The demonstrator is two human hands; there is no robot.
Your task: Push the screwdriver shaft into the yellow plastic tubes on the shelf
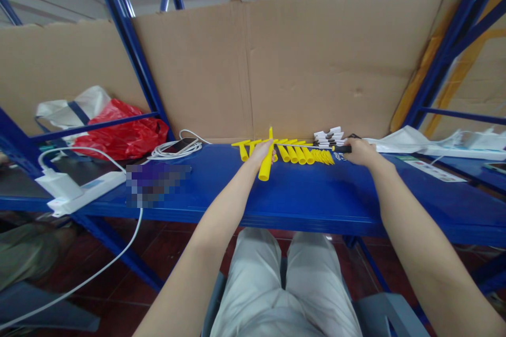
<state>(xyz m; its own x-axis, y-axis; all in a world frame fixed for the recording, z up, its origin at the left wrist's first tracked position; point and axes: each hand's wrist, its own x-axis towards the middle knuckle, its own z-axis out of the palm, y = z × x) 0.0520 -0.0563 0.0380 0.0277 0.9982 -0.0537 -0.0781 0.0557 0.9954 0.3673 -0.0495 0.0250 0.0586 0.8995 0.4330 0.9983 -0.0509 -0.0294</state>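
Head view: left hand [261, 152] wrapped around yellow T-shaped tube [264, 169], above blue surface [316, 195], between front and back edges. Right hand [361, 151] closed around black handle [346, 148] of thin-shafted tool, shaft pointing left toward tube; contact unclear. Yellow tubes [292, 155] in row near surface's back edge. Small yellow pieces [322, 157] right of row; black-and-white pieces [329, 137] behind them, by back edge.

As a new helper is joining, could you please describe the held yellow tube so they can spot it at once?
On the blue shelf, before the cardboard panel, find the row of yellow tubes. The yellow tube you want is in the left hand, the only one held, its round end reaching nearer the shelf's front edge.
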